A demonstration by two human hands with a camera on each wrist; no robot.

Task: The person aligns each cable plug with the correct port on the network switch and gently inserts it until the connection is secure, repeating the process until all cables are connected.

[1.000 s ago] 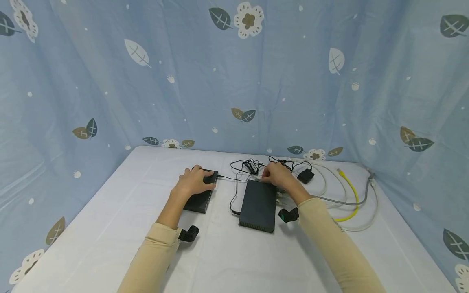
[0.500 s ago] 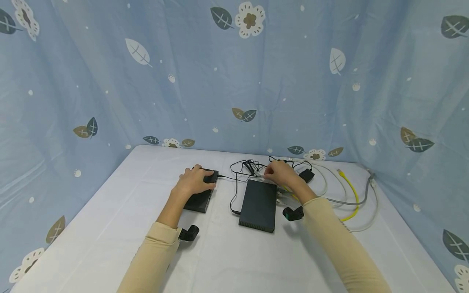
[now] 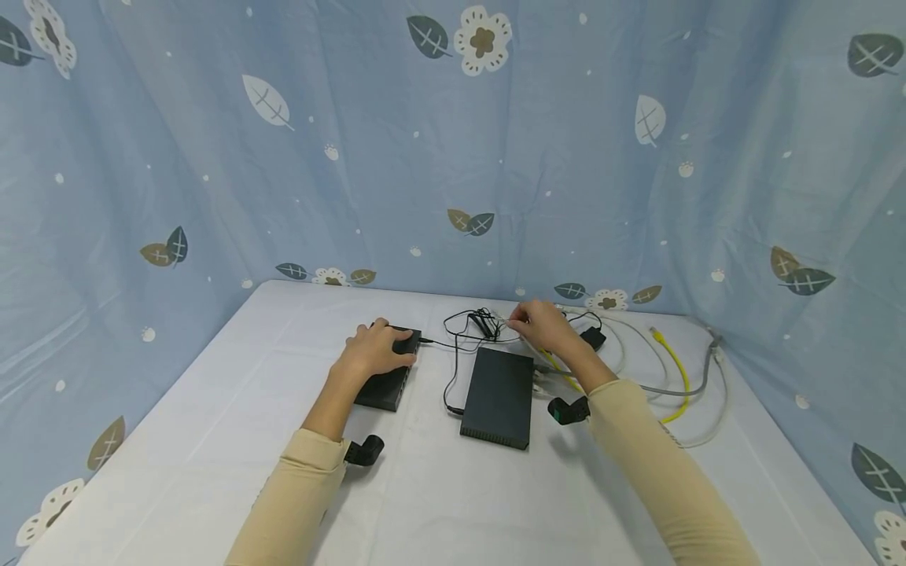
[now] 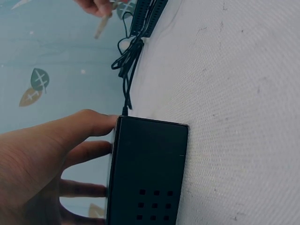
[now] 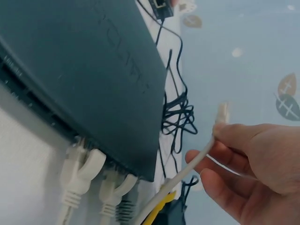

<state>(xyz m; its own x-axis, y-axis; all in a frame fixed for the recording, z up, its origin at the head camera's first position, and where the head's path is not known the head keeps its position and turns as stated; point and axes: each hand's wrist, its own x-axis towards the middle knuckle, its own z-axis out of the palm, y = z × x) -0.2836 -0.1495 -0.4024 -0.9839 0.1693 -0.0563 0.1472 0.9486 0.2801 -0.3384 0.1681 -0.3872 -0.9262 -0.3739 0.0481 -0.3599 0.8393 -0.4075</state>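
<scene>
My left hand (image 3: pixel 370 350) rests on a small black network switch (image 3: pixel 382 391) lying at the middle left of the table. In the left wrist view, its fairly straight fingers touch the switch's top, thumb near the corner where a thin black cord enters. Beyond the far right corner of a larger dark network switch (image 3: pixel 498 399), my right hand (image 3: pixel 543 326) pinches a whitish network cable (image 5: pixel 187 168) between thumb and fingers. The cable's clear plug (image 5: pixel 223 113) sticks out past the fingertips, raised in the air. Other white cables (image 5: pixel 75 173) are plugged into the larger switch's side.
A bundled black power cord (image 3: pixel 484 324) lies behind the larger switch. A black power adapter (image 3: pixel 593 338) sits to the right. Yellow (image 3: pixel 677 363) and grey (image 3: pixel 697 387) cables loop across the table's right side. A blue patterned curtain (image 3: pixel 453 157) hangs at the back.
My right hand has risen and moved slightly away from the larger switch, with the plug end lifting along. The left hand and both switches stay put.
</scene>
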